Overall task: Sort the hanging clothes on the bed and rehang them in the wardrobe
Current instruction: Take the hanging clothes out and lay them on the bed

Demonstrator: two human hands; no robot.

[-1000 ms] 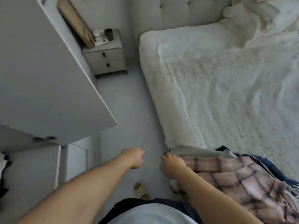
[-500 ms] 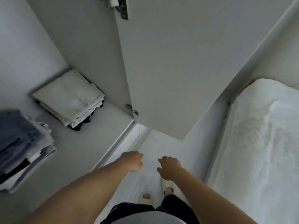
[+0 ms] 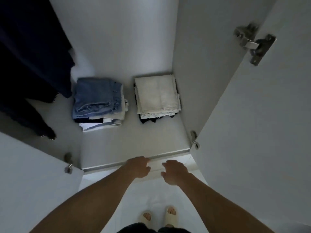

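Observation:
I face the open white wardrobe, looking down at its floor. Dark navy garments hang inside at the left. My left hand and my right hand reach forward side by side above the wardrobe's front edge, fingers loosely curled and holding nothing. The bed and the clothes on it are out of view.
Two folded stacks lie on the wardrobe floor: jeans on top of one, cream cloth on top of the other. Open doors stand at left and right, the right one with a metal hinge. My feet in pale slippers stand on the white floor.
My view has swung from the bed and the plaid clothes to the wardrobe's inside. My right hand has left the plaid garment; both hands now hover at the wardrobe's front edge.

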